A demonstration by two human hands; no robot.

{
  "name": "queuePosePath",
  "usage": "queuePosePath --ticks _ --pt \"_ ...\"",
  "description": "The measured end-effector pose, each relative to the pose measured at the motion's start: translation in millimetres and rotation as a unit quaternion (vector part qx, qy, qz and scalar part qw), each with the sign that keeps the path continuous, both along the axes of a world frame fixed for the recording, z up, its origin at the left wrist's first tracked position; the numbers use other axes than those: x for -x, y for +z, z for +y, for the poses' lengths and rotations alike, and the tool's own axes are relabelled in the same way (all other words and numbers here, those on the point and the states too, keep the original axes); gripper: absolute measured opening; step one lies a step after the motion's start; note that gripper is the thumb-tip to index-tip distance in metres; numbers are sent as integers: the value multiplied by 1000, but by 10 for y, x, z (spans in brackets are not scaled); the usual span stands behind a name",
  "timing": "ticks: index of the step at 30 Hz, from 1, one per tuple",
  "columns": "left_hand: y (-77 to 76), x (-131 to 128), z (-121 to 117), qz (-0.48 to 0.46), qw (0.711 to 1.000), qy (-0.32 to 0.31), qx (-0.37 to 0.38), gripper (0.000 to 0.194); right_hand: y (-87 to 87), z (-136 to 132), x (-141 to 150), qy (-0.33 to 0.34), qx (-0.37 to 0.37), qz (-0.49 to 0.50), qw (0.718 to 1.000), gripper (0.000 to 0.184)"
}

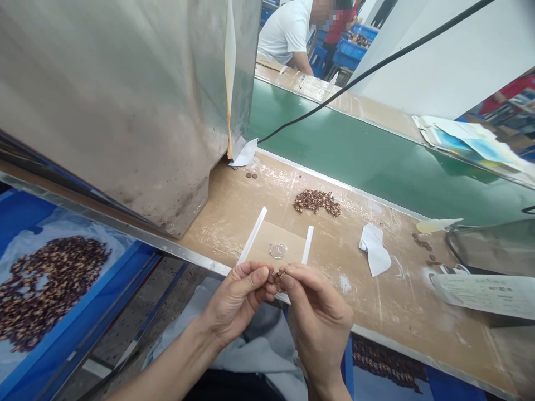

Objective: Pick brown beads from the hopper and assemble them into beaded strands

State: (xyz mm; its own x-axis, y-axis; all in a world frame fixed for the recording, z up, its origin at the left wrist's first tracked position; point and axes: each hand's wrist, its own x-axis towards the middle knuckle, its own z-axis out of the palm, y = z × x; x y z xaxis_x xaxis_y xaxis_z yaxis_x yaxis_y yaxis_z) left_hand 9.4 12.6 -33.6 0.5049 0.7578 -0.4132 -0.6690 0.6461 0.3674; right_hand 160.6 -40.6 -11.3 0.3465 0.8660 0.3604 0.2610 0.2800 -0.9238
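Note:
My left hand (236, 298) and my right hand (320, 320) meet above the bench's front edge. Their fingertips pinch a small cluster of copper-brown parts (278, 275), too small to make out in detail. Just beyond my fingers, a clear round disc (278, 250) lies on a square of cardboard (267, 242) between two white plastic strips (252, 236). Farther back on the cardboard-covered bench (234, 223) sits a heap of similar speckled brown parts (316, 203). A few loose brown pieces (251, 175) lie near the metal housing.
A blue tray (50, 289) at my left holds a large heap of the parts. A tall metal housing (117, 94) rises at the bench's left. A green conveyor belt (368, 150) runs behind the bench. A white cloth (375, 249) and papers (487, 295) lie right; a co-worker (286, 33) stands beyond.

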Motion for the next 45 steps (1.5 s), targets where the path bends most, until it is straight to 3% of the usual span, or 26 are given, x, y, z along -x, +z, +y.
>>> queuePosePath --ticks 14,25,36,41,45 --pt "156 -5 -43 16 1000 5 8 37 -34 -7 30 -16 -86 -67 994 28" --pt "279 19 -41 54 998 8 19 43 16 12 12 -12 -98 -111 989 30" --pt "423 -13 -83 68 997 38 -1 39 19 -7 31 -15 -131 -136 982 49" --pt "396 -24 -103 100 994 39 -28 39 -8 -12 17 -16 -88 -89 992 34" --pt "342 46 -157 205 966 17 -156 45 4 -37 8 -32 -26 -7 999 16"
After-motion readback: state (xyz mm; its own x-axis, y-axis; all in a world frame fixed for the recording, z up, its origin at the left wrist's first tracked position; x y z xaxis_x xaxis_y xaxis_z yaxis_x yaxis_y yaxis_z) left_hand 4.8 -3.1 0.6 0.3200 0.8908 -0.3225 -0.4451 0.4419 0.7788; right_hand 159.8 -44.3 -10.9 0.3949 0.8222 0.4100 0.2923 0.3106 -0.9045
